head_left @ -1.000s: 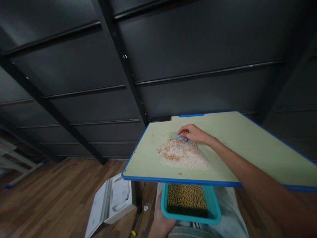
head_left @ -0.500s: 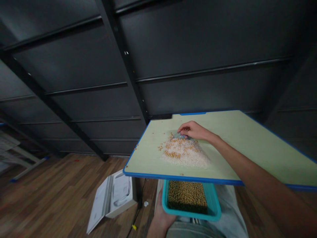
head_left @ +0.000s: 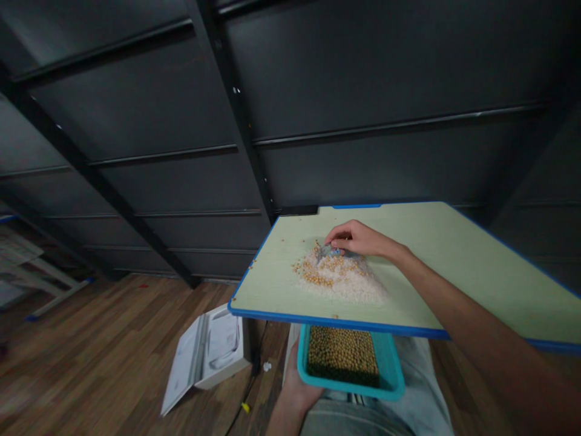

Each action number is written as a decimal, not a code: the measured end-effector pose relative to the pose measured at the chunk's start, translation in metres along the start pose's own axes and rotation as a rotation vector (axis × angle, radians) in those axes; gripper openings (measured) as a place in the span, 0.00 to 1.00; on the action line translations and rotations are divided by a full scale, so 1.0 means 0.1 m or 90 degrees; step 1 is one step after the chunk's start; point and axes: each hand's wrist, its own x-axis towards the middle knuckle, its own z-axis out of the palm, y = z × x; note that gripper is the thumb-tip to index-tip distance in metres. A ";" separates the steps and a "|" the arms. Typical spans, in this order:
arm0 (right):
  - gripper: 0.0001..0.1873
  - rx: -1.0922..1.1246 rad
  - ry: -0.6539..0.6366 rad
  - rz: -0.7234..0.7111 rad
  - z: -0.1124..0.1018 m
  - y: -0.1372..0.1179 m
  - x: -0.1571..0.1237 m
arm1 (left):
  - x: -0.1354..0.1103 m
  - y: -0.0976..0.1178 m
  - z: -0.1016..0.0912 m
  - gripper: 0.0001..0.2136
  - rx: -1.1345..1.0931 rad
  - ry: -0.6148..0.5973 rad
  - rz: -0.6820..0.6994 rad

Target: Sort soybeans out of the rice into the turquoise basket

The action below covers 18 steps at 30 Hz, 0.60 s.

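My right hand (head_left: 356, 238) rests at the far side of a heap of white rice mixed with yellow beans (head_left: 338, 275) on a pale green table with a blue rim (head_left: 454, 260). Its fingers are closed on a small blue-grey thing (head_left: 327, 251) that I cannot name. Below the table's near edge, my left hand (head_left: 297, 381) grips the left side of a teal tray (head_left: 394, 378) filled with yellow beans, held over my lap.
An open white box (head_left: 206, 357) lies on the wooden floor left of the table leg. Dark metal wall panels and slanted beams stand behind the table. Loose beans lie scattered on the table's left part. A pale frame (head_left: 27, 284) sits far left.
The pile looks slightly more gathered under my right hand, with beans drawn toward it. The view has shifted a little; the tray and left hand stay in place.
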 end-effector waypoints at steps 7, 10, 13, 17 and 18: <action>0.13 0.014 -0.031 -0.013 -0.01 -0.03 -0.02 | 0.02 0.00 0.01 0.14 -0.063 -0.046 -0.072; 0.13 -0.007 -0.032 -0.026 -0.01 -0.06 -0.03 | 0.02 0.01 0.02 0.15 -0.060 -0.041 -0.079; 0.13 -0.003 -0.045 -0.025 -0.01 -0.08 -0.04 | 0.01 0.02 0.05 0.15 -0.050 -0.035 -0.076; 0.12 0.021 -0.050 -0.022 -0.01 -0.10 -0.05 | 0.00 0.02 0.07 0.14 -0.029 -0.037 -0.069; 0.12 0.022 -0.047 -0.023 -0.01 -0.11 -0.05 | -0.01 0.03 0.06 0.14 -0.022 -0.036 -0.063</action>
